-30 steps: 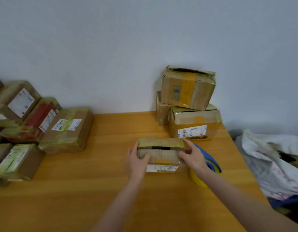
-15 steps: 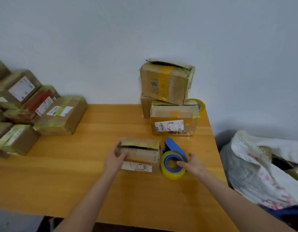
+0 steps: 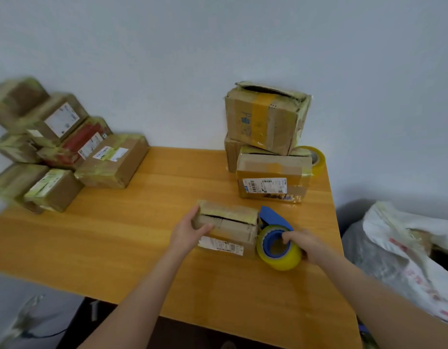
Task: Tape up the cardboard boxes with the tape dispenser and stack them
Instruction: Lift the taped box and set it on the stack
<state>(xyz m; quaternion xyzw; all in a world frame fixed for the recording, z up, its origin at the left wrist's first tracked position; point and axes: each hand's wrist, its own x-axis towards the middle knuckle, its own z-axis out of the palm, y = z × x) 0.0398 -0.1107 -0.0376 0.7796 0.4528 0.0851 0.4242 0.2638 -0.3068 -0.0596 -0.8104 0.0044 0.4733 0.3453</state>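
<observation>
A small cardboard box [image 3: 228, 229] lies on the wooden table [image 3: 132, 230], its top flaps parted along a dark slit. My left hand [image 3: 189, 233] holds the box's left end, thumb over the top edge. Just right of the box stands the blue tape dispenser [image 3: 277, 239] with its yellow tape roll. My right hand [image 3: 304, 244] grips the dispenser, fingers curled over the roll's rim. Behind them a labelled box [image 3: 273, 178] sits in front of another box, with a torn box [image 3: 265, 117] stacked on top.
A pile of several taped boxes [image 3: 57, 147] leans against the wall at the table's left. A spare yellow tape roll [image 3: 316, 159] stands by the far right corner. A white sack [image 3: 406, 260] lies off the table's right edge.
My right hand left the box's right end, reached to the dispenser and now grips it. My left hand stays on the box. The view has shifted so everything sits further left and lower.
</observation>
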